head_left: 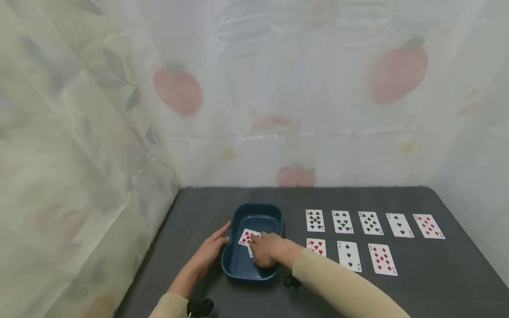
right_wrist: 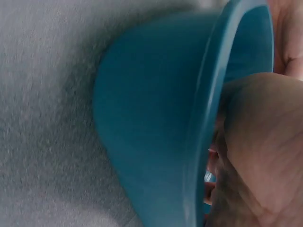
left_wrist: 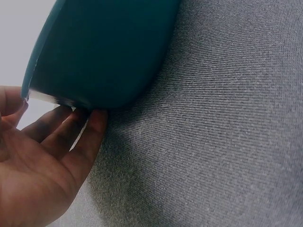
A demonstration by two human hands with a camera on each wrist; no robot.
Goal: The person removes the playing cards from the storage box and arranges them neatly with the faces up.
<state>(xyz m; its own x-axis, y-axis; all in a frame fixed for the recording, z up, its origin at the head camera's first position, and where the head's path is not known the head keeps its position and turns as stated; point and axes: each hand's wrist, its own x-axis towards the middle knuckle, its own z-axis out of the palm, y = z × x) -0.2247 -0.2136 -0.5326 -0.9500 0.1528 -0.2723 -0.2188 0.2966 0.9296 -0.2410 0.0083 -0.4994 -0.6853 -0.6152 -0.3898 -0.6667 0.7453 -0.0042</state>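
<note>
A dark blue tray (head_left: pixel 240 269) stands on the dark table. At its left side is my left hand (head_left: pixel 208 253). In the left wrist view the fingertips (left_wrist: pixel 98 118) touch the tray's outer wall and the thumb lies by the rim. My right hand (head_left: pixel 266 249) reaches over the right rim into the tray, bent over playing cards. One heart card (head_left: pixel 244 236) shows beside its fingers. A second card lies partly under that hand, mostly hidden. The right wrist view hides most of these fingers behind the tray wall, so whether they pinch a card is unclear.
Right of the tray, face-up playing cards lie in two rows: a back row of several, ending in a diamond card (head_left: pixel 429 226), and a front row with a heart card (head_left: pixel 315 245), a spade card (head_left: pixel 349 256) and a diamond card (head_left: pixel 382 259). Curtains surround the table (head_left: pixel 454 273).
</note>
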